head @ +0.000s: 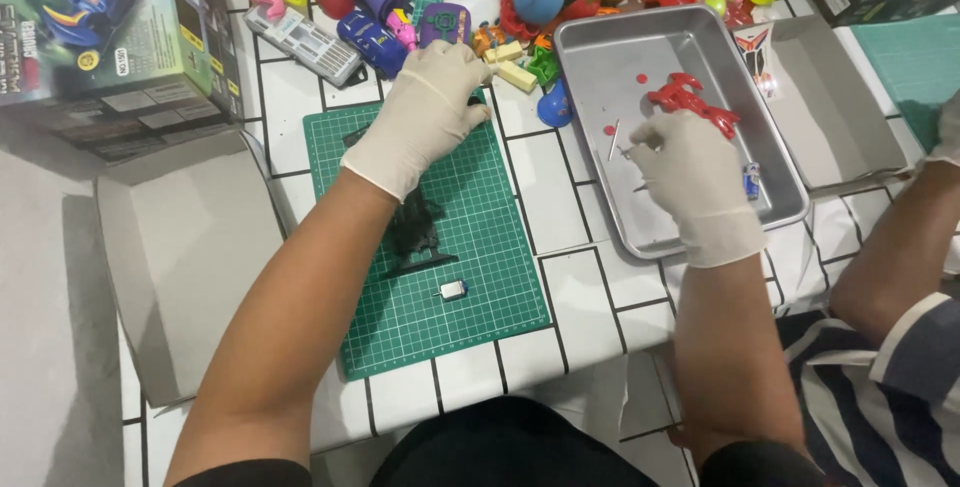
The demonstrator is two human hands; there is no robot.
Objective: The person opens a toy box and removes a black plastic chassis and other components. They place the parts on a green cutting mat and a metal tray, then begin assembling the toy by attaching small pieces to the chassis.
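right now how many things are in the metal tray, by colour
red toy figure piece: 1
small red round bits: 2
thin silver pin: 1
small blue piece: 1
total: 5 that show in the metal tray; the right hand may hide more

Tabletop [590, 277] covered in a white cloth printed with a black brick-like grid, evenly lit from above with only soft shadows. Flattened grey cardboard sheets lie at the left edge [180, 257] and the right edge [850, 107], and a teal surface [915, 57], possibly another mat, shows at the far right. No wall, window or floor can be made out.
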